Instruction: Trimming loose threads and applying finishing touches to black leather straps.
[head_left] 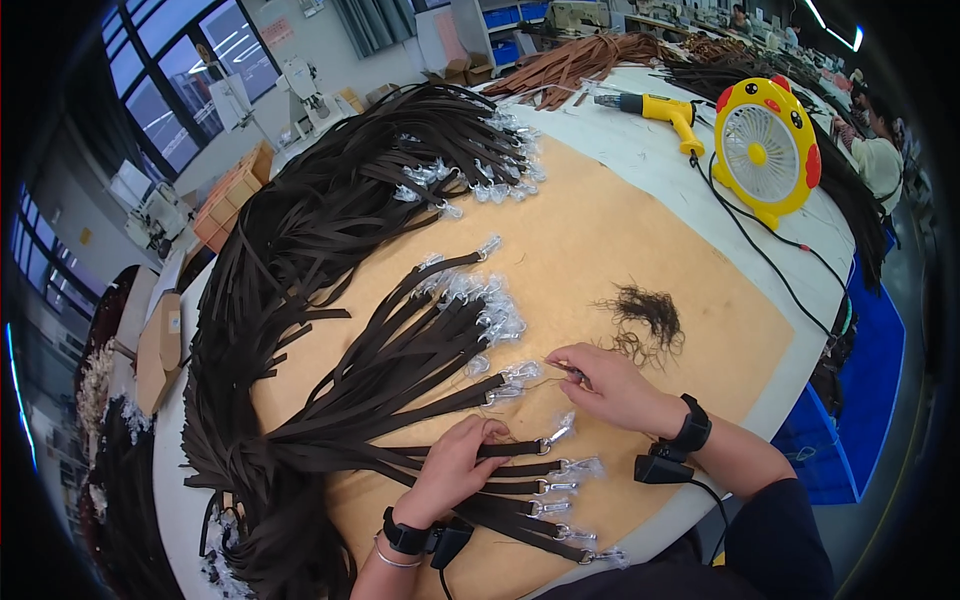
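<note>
My left hand [455, 467] is closed, thumb and fingers pinching a dark brown strap [520, 448] near its metal clip end. My right hand [618, 390] is closed around a small dark tool [575, 374], most of it hidden by the fingers; it is held just right of the strap ends. Around my left hand several more straps fan out, ending in metal snap hooks [552, 508] wrapped in clear plastic. Beyond them lies a bunch of straps [430, 335] with wrapped hooks [495, 305]. A tangle of dark loose threads [648, 315] rests beyond my right hand.
A large heap of dark straps [300, 220] covers the table's left side. At the far right stand a yellow chick-shaped fan [757, 154] and a yellow heat gun [660, 110] with trailing cords. Brown straps [580, 62] lie at the back. A blue bin [860, 400] stands beyond the right edge.
</note>
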